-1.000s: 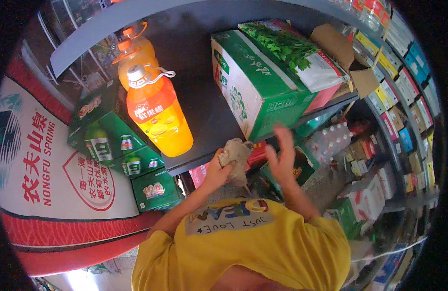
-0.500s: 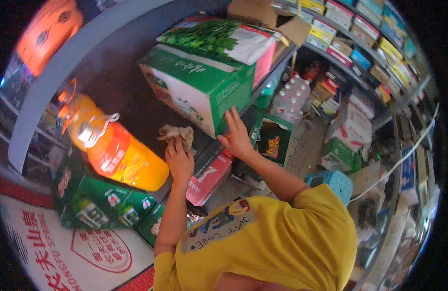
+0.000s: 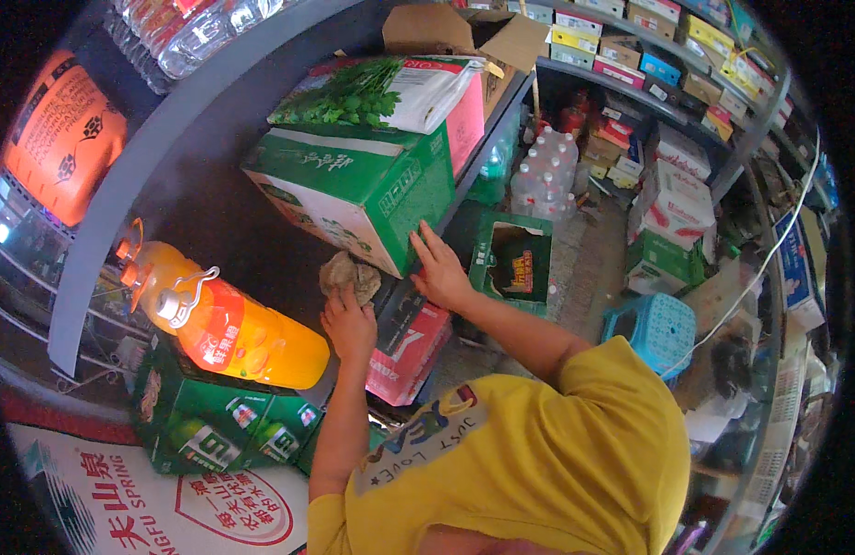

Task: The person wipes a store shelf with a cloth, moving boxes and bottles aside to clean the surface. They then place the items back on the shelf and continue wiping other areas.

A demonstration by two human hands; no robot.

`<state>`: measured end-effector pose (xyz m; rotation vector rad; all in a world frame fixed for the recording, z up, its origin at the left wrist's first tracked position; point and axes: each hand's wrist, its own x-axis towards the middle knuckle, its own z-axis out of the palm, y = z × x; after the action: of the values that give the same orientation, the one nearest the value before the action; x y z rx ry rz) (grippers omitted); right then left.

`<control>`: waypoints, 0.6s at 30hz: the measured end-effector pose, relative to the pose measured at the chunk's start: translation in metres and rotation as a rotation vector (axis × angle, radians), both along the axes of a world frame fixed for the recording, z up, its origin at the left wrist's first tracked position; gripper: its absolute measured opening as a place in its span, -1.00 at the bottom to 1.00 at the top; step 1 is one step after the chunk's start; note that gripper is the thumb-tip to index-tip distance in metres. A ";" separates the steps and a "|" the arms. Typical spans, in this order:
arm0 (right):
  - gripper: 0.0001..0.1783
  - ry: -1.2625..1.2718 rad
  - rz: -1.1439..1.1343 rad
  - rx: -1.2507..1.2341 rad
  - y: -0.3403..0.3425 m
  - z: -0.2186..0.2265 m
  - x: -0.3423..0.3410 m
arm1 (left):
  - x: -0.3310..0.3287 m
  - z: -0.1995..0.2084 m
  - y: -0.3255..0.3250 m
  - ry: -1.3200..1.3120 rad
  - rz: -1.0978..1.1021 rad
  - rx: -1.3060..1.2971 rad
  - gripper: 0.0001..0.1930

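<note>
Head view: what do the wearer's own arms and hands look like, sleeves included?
The left hand and right hand are ungloved, and the forearms are bare, with no watch or bracelet showing. The yellow shirt has short, plain sleeves and a greyish chest patch with multicoloured lettering.

Shelf [image 3: 247, 217] in shadow, front orange bottle [image 3: 261, 347] brightly lit; fisheye bends edges, corners black

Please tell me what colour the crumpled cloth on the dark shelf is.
The cloth is dull beige-brown, showing best in the head view.
</note>
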<state>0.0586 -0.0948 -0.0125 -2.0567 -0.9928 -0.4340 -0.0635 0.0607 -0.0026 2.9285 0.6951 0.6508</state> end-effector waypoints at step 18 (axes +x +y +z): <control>-0.17 0.137 0.099 -0.061 -0.048 -0.087 -0.013 | 0.007 -0.001 -0.002 0.008 -0.017 0.034 -0.54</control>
<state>0.0453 -0.1427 -0.0992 -2.0517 -1.0305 -0.2110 -0.0567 0.0587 -0.0034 2.9663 0.6653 0.6563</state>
